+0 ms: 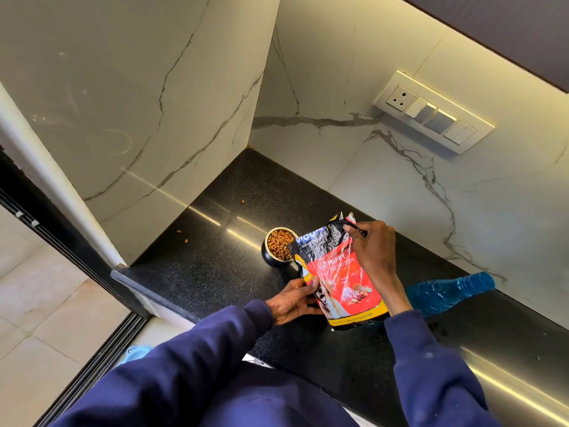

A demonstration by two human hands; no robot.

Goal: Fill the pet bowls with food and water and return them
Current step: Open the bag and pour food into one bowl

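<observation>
A black speckled counter (215,266) is running into a corner of white marble-patterned walls (154,87), with a strip of light reflecting along its polished top. A switch panel (434,112) is sitting on the right-hand wall, and pale floor tiles (40,303) are showing beyond the counter's left edge.

A small dark bowl (272,257) is standing on the counter near the corner, filled with brown kibble (278,243). A few loose pieces of kibble are lying apart from it on the counter, two to its left (182,236) and one farther back (242,201).

The person, in dark blue sleeves (191,359), is holding a red and black puppy food bag (338,272) upright just in front of the bowl, its upper left corner overlapping the bowl's rim from this view. The left hand (294,300) is gripping the bag's lower left edge, fingers closed around it with the thumb on the printed front. The right hand (374,251) is pinching the crinkled top of the bag, fingers closed on the opening.

A blue plastic bottle (449,291) is lying on its side on the counter to the right, partly hidden behind the right forearm. Down on the floor by the counter's edge, part of a light blue object (137,352) is peeking out above the left sleeve; what it is cannot be told.
</observation>
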